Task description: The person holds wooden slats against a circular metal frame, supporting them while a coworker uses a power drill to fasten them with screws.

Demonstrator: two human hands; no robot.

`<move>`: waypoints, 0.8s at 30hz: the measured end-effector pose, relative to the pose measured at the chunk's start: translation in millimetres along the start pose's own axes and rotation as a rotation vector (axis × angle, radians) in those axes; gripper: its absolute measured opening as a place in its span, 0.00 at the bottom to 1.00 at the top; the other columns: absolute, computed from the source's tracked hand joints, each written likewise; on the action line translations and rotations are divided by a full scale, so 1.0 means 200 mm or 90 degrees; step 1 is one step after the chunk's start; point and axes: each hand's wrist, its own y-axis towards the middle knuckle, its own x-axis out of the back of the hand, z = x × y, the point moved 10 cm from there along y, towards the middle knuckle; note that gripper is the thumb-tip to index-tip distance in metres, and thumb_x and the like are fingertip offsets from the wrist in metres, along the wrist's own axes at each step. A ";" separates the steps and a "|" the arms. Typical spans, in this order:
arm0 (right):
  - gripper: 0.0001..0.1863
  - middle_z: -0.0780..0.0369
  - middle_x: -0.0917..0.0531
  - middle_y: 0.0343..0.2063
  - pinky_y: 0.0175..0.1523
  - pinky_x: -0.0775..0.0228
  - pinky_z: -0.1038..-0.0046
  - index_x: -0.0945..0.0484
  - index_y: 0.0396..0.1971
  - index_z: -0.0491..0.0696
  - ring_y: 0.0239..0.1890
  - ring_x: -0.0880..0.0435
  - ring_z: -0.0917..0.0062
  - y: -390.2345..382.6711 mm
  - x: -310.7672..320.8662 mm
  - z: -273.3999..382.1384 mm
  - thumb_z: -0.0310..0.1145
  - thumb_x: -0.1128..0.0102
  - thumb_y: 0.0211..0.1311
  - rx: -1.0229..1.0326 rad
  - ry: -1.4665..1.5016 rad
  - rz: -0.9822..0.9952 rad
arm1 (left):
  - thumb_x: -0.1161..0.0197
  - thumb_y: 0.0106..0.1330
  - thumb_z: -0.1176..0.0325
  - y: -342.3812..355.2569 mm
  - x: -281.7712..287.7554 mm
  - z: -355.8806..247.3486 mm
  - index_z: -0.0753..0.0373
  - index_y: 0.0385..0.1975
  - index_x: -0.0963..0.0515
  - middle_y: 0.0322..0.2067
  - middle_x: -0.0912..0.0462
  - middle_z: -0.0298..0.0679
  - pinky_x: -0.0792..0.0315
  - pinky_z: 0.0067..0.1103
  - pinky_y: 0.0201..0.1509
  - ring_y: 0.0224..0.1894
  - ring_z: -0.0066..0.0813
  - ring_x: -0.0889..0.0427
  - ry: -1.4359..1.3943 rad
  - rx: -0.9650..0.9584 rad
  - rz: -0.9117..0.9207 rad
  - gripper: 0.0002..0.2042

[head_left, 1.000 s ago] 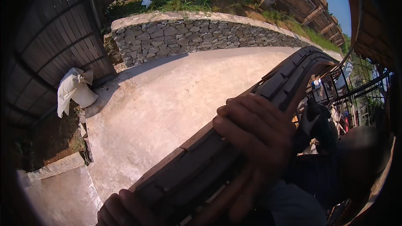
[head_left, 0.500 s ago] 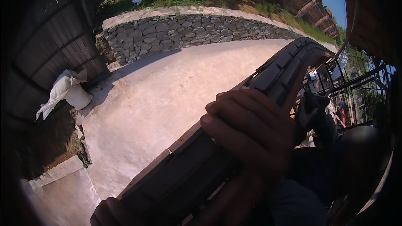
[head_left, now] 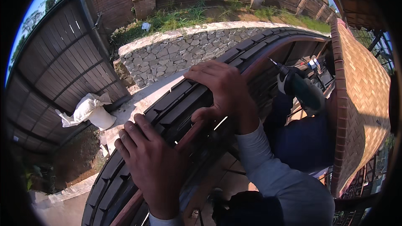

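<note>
Dark overlapping slats (head_left: pixel 184 100) under both bare hands (head_left: pixel 153 161), green drill (head_left: pixel 307 92) nearby

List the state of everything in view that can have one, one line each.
Left hand: fingers over the panel, thumb hidden
Right hand: clasping the panel, thumb on its near side
Dark slatted panel: under both hands
Drill: held by a co-worker, bit fitted; running or not, cannot tell
Woven hat: worn, partly sunlit
White sack: bulging, on the ground
</note>
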 end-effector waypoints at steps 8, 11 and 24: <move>0.53 0.54 0.09 0.48 0.62 0.21 0.56 0.12 0.49 0.46 0.54 0.11 0.55 0.03 -0.02 -0.03 0.86 0.46 0.54 0.000 -0.018 -0.008 | 0.16 0.47 0.46 -0.01 0.04 0.02 0.77 0.65 0.28 0.56 0.19 0.58 0.29 0.40 0.71 0.60 0.53 0.19 0.007 -0.010 -0.050 0.50; 0.52 0.55 0.09 0.49 0.62 0.20 0.56 0.12 0.50 0.48 0.55 0.11 0.56 0.01 -0.05 -0.05 0.86 0.46 0.55 -0.007 -0.030 0.002 | 0.15 0.48 0.45 0.00 0.01 0.03 0.77 0.66 0.29 0.57 0.19 0.58 0.30 0.41 0.71 0.62 0.53 0.20 0.003 -0.004 -0.027 0.51; 0.53 0.56 0.08 0.48 0.60 0.20 0.57 0.10 0.50 0.51 0.54 0.11 0.57 0.01 -0.04 -0.04 0.89 0.49 0.53 -0.045 -0.015 -0.005 | 0.15 0.48 0.44 -0.01 0.04 0.02 0.76 0.63 0.27 0.58 0.18 0.60 0.30 0.42 0.71 0.63 0.56 0.20 -0.010 0.001 0.007 0.49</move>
